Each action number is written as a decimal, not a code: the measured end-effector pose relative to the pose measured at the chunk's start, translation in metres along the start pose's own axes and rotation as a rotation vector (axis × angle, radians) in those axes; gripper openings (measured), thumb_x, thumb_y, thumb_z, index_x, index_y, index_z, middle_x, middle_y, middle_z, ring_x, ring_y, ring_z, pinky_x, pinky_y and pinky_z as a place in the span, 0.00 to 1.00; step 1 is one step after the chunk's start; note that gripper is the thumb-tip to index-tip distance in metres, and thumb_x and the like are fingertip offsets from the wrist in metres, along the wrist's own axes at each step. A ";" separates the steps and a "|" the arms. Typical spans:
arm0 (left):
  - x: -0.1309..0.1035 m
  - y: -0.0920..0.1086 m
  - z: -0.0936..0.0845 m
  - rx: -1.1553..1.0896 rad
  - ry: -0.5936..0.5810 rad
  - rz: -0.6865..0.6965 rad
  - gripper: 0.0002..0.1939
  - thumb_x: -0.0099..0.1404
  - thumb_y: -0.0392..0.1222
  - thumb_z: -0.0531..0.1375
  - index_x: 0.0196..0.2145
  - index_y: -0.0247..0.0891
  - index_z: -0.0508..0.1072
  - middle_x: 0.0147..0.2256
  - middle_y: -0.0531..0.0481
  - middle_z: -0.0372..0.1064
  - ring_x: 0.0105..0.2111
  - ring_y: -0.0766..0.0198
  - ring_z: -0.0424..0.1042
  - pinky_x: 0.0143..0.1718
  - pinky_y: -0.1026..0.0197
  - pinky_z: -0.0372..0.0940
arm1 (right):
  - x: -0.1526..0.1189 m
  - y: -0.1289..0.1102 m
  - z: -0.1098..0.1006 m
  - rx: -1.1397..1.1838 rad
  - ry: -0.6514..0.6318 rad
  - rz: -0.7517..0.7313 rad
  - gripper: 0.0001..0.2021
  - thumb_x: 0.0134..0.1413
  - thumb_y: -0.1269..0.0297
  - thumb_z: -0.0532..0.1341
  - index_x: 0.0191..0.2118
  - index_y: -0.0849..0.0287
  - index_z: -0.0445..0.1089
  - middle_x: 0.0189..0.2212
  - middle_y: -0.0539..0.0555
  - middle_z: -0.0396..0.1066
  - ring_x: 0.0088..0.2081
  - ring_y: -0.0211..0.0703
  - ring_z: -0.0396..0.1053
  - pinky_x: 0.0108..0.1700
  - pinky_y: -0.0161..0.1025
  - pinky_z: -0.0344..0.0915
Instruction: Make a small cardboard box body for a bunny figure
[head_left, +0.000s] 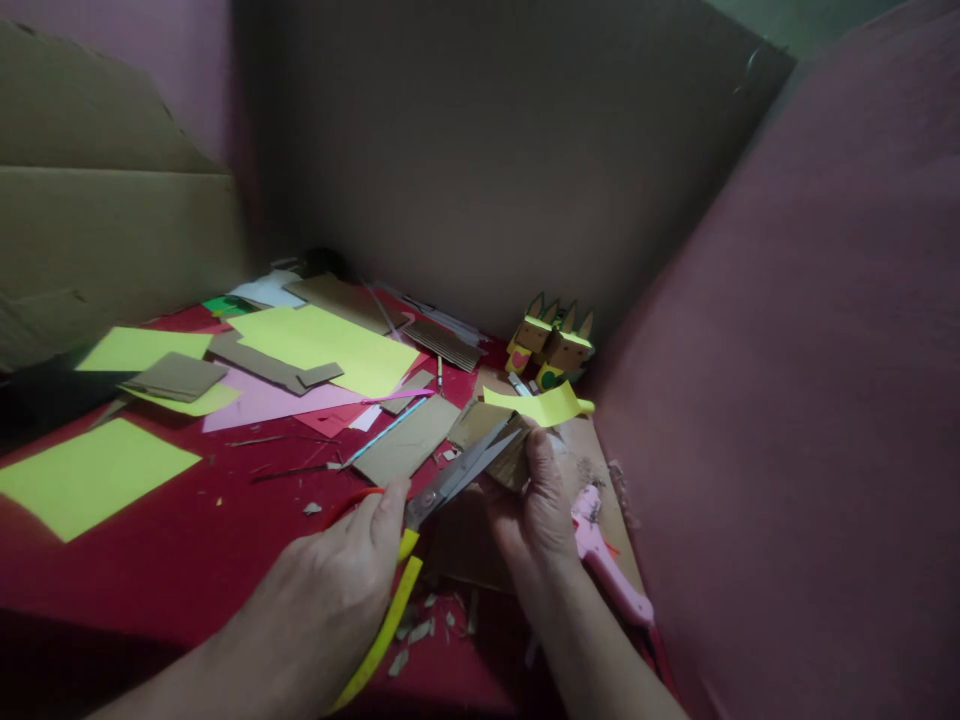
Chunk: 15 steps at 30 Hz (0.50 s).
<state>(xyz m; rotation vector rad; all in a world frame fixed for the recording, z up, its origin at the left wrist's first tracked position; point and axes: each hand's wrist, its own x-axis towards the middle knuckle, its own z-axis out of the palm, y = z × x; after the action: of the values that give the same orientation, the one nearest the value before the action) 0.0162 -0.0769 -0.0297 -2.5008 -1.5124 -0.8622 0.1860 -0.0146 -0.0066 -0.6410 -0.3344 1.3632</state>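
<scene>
My left hand (334, 575) is closed on a pair of scissors (454, 478) with red and yellow handles. Their blades are parted slightly and lie across a small brown cardboard piece (511, 462). Gripped between the thumb and fingers of my right hand (540, 510), that piece sits just beyond the blade tips' side; its lower part is hidden by the hand. Behind it curls a strip of yellow paper (540, 404). Near my right wrist lies a pink glue gun (613, 580).
Two small cardboard figures (562, 350) stand at the back right, close to the pink wall (787, 400). Yellow sheets (101, 478), pink paper (262, 400) and cardboard offcuts (409, 438) cover much of the red table (187, 570). Small scraps (420, 630) lie near the front.
</scene>
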 end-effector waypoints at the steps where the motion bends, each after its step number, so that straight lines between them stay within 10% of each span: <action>1: 0.000 0.000 0.000 0.042 -0.001 0.043 0.22 0.67 0.29 0.41 0.47 0.23 0.71 0.35 0.31 0.78 0.31 0.49 0.81 0.28 0.53 0.77 | 0.000 0.000 0.000 0.000 0.002 -0.010 0.16 0.32 0.60 0.79 0.32 0.52 0.78 0.29 0.42 0.80 0.30 0.37 0.76 0.38 0.39 0.77; 15: -0.005 0.004 -0.001 0.151 0.059 0.140 0.22 0.64 0.27 0.42 0.42 0.25 0.74 0.32 0.32 0.79 0.28 0.50 0.82 0.24 0.57 0.77 | 0.000 -0.001 0.001 -0.036 -0.046 -0.057 0.16 0.34 0.59 0.78 0.33 0.53 0.78 0.28 0.44 0.80 0.27 0.36 0.75 0.27 0.34 0.75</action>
<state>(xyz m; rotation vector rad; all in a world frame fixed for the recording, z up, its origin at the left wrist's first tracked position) 0.0170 -0.0835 -0.0308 -2.4167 -1.3147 -0.7625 0.1865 -0.0146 -0.0056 -0.6262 -0.4127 1.3215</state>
